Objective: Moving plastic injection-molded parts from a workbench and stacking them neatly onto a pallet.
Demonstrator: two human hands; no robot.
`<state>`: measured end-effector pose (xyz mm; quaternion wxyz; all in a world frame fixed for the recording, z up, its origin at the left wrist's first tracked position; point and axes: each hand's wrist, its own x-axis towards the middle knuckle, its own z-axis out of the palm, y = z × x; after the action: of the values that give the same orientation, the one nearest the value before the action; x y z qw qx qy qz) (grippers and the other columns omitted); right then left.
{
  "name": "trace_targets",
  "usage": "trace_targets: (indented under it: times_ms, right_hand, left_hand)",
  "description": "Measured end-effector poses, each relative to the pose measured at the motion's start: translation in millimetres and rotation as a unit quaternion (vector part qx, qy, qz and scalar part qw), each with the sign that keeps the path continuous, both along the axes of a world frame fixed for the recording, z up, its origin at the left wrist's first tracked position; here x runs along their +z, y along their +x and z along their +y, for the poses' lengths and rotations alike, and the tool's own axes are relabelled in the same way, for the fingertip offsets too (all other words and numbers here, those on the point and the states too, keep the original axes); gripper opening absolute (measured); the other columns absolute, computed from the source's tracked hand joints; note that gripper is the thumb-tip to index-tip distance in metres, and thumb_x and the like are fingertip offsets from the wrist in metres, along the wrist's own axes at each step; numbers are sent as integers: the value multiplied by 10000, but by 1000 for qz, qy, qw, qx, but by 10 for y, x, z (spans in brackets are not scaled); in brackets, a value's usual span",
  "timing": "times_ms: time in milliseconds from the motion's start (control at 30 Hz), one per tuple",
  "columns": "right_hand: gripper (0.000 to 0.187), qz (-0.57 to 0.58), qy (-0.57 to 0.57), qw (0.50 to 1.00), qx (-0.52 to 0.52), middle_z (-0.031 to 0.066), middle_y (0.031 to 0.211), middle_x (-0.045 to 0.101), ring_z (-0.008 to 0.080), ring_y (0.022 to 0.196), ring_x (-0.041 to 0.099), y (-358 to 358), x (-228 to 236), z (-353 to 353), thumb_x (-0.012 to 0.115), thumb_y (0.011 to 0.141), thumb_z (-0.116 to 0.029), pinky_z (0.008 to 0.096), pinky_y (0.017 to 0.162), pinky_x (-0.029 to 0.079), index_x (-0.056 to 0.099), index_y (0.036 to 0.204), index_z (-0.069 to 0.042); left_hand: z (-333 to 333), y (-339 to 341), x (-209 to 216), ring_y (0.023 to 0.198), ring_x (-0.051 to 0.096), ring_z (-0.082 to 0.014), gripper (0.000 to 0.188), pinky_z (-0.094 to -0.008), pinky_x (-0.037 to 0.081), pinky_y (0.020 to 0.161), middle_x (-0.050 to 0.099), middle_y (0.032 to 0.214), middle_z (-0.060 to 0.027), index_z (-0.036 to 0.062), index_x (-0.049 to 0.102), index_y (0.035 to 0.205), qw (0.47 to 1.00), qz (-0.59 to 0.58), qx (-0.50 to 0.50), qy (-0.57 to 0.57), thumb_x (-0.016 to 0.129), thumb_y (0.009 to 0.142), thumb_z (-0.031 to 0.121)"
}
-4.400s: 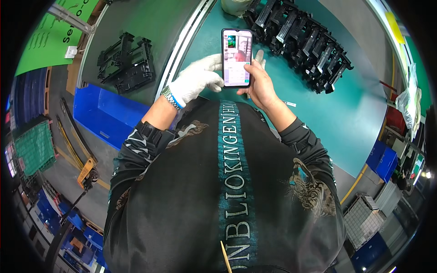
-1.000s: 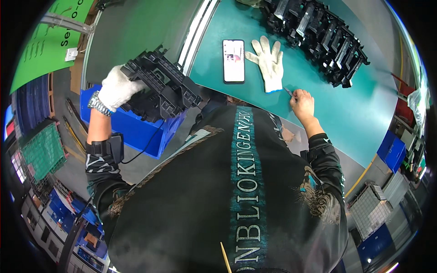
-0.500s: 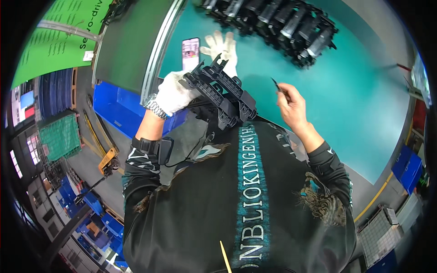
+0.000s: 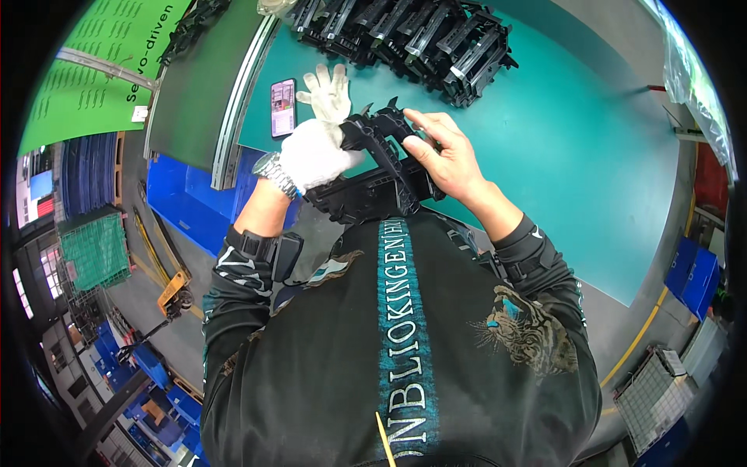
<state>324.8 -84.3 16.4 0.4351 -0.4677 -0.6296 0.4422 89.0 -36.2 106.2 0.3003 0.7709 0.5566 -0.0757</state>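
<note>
My left hand (image 4: 315,156), in a white glove, grips a black plastic frame (image 4: 401,175) with a rectangular opening and hooked ends, holding it tilted in front of my chest. From the other side, my bare right hand (image 4: 451,156) has its thumb and forefinger at the frame's upper right end, closed on it. Whether a small black piece sits between those fingers cannot be made out. Just beyond the left hand, an empty white glove (image 4: 327,92) lies on the green tabletop (image 4: 560,156), beside a phone (image 4: 283,107) with its screen lit.
Several similar black frames (image 4: 424,43) stand in a row at the table's far side. To the left are a dark green belt surface (image 4: 210,86) with a metal rail (image 4: 241,101) and a blue bin (image 4: 187,194). A yellow pallet truck (image 4: 173,292) stands on the floor at left.
My right hand has moved left onto the frame; the thin black pointed piece it held is no longer visible. The frame has turned in my left hand. The whole view has shifted.
</note>
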Motion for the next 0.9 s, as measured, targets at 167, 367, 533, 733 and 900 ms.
trace_targets:
  times_ms: [167,367,533,733,900]
  right_hand:
    - [434,-156,1,986,-61,114,1148,623,153,878,586,134,-654,33,666,977,-313,286,797,489,641,1285,-8]
    - [355,-154,35,978,-135,112,1032,654,182,870,603,281,-1026,-112,607,1013,-279,298,810,491,672,1238,-12]
    - [289,-52,-49,995,-67,87,917,654,185,868,608,201,-611,-120,583,1029,-226,296,812,489,706,1176,-9]
    - [265,8,-47,998,-28,71,917,650,168,869,605,56,-481,-68,601,1019,-210,290,800,486,718,1164,-21]
    - [243,-37,-79,996,-34,60,932,660,147,873,599,144,-596,53,626,1005,-195,281,802,485,730,1153,-32]
  left_hand:
    - [198,43,-874,800,685,-395,500,-445,543,765,685,791,-241,-40,693,930,999,21,-45,-14,674,817,446]
    - [312,36,-1308,916,677,-408,558,-456,530,828,691,895,-273,-56,691,922,998,49,-29,30,643,866,496]
    - [75,186,-818,906,686,-398,570,-458,539,821,703,908,-239,-13,712,938,997,71,8,15,610,903,547]
    - [-173,204,-755,638,671,-345,621,-442,533,650,638,611,-188,4,650,614,996,11,52,70,667,869,570]
    - [-191,346,-545,753,685,-356,618,-437,544,732,670,722,-193,-6,681,751,998,40,51,-10,627,884,595]
